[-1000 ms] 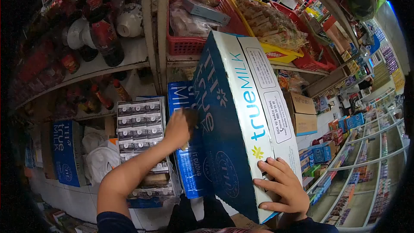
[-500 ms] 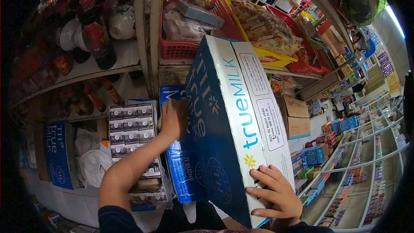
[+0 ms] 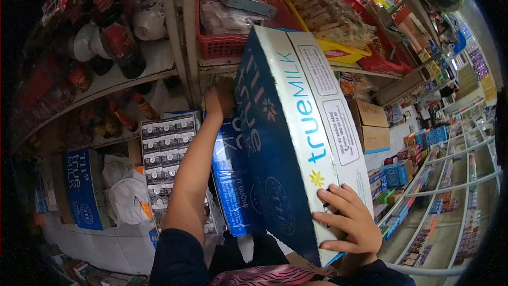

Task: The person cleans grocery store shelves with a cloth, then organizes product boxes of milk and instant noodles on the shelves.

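1. A large blue and white milk carton case (image 3: 288, 143), printed "true MILK", is held tilted on edge in front of a shop shelf (image 3: 148, 77), its long white side turned up toward the camera
2. The right hand (image 3: 346, 225) is wrapped over the near lower corner of the case – fingers spread on the white face, the grip closed on the cardboard edge
3. The left hand (image 3: 217, 101) is raised along the far blue face, close under the shelf edge; its fingers are partly hidden behind the case, so it cannot be told how firmly the grip is closed there, though contact with the case seems likely
4. Behind the case a second blue case (image 3: 233, 180) stands upright, with a wrapped stack of small cartons (image 3: 169, 153) to its left and a red basket (image 3: 233, 26) on the shelf above
5. For the lift to go well, the weight would best be kept low on the right hand while the left steadies the top – the upper corner sits near the red basket and could catch it
6. Compared with a second ago, the left hand has travelled upward from the middle of the blue face to near the top, the arm is now stretched out, and the case has been raised higher against the shelf; the right hand has kept its corner
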A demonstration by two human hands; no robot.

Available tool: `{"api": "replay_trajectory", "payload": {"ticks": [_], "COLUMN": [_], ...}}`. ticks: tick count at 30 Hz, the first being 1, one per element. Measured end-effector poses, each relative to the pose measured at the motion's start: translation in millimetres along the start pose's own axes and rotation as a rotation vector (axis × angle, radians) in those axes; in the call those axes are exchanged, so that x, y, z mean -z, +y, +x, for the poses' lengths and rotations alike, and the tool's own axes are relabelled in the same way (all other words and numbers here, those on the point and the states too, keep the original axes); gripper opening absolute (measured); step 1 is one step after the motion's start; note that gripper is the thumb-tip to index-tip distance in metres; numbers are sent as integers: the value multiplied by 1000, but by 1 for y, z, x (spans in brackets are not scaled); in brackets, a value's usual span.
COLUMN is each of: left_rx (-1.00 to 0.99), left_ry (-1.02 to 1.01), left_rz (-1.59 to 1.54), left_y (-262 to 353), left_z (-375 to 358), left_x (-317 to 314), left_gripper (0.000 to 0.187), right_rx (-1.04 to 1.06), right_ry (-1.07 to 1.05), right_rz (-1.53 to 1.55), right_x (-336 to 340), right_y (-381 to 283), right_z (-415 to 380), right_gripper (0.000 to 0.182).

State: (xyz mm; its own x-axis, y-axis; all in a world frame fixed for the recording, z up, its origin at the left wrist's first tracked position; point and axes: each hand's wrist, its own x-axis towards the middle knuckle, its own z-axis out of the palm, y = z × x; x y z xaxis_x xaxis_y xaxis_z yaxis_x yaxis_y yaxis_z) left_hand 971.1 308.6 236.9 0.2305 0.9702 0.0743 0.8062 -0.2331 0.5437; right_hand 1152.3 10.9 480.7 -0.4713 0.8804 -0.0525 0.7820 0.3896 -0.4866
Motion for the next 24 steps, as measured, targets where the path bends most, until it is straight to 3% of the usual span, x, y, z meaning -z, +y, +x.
{"api": "replay_trajectory", "payload": {"ticks": [2, 4, 6, 8, 9, 11, 12, 15, 16, 17, 18, 19, 21, 23, 24], "left_rx": [-203, -312, -242, -359, -365, -582, -592, -642, -496, -481, -207, -230, 87, -139, -148], "left_ry": [302, 464, 243, 293, 288, 53, -2, 258, 181, 277, 304, 294, -126, 149, 151], "left_rz": [181, 299, 153, -86, -86, -92, -105, 60, 3, 79, 235, 241, -163, 31, 2], "left_y": [-4, -3, 21, 39, 39, 32, 28, 7, -9, -9, -32, -27, 20, 19, 20], "left_z": [-14, -40, -96, -157, -167, -177, -168, -113, -83, -69, -39, -36, -29, -49, -71], "left_x": [-11, -18, -10, -4, 0, 5, 5, -4, -13, 2, -30, -10, 36, 7, -4], "left_gripper": [41, 41, 43, 39, 39, 37, 37, 43, 44, 45, 48, 48, 51, 53, 52], "right_rx": [-9, 12, 17, 16, 10, 3, 2, 10, -4, -17, -21, -22, -23, -4, -7], "right_ry": [-3, -9, -14, -23, -19, -28, -32, -43, -31, -18, -12, 8, -4, -6, -10], "right_rz": [-5, -21, -33, -42, -40, -50, -48, -35, -36, -29, -19, -1, -5, -33, -34], "right_x": [0, 0, 1, 1, 1, 0, 0, 1, 0, 0, -2, -4, -2, -1, 0], "right_y": [-2, -1, -1, 0, 0, -1, -2, -2, -2, -1, -1, 0, -2, -3, -3], "right_z": [-2, -1, -1, -2, -3, -2, -2, -2, -2, -2, -3, -2, -1, -1, -1], "right_gripper": [51, 50, 50, 50, 50, 49, 49, 50, 50, 50, 50, 49, 50, 51, 50]}}
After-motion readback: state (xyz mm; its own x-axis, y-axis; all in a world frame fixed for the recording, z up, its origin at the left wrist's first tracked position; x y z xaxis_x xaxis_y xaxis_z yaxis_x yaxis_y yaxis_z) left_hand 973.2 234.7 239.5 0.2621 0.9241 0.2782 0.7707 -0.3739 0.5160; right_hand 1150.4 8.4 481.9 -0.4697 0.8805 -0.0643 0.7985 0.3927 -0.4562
